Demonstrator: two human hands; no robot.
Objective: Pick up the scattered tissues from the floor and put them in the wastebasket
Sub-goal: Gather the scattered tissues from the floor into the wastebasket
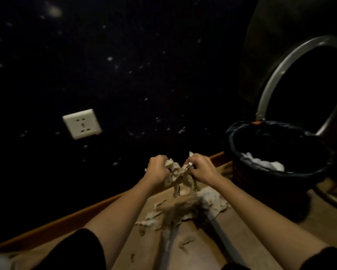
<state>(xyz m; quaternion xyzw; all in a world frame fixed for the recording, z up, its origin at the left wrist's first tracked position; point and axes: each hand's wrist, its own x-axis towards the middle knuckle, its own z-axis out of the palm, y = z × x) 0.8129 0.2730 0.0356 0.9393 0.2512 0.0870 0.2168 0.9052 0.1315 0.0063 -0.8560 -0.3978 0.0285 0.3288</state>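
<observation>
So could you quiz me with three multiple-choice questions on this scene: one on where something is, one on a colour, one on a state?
1. Where is the wastebasket?
A. To the person's right
B. To the person's left
C. Behind the wall socket

2. What colour is the wall socket?
A. Red
B. White
C. Green

3. What are the hands doing?
A. Resting empty
B. Both gripping tissues
C. Lifting the wastebasket

Answers: 1 A, it stands right of both arms. 2 B, its plate is white on the dark wall. 3 B, the left hand and right hand clutch crumpled tissues.
</observation>
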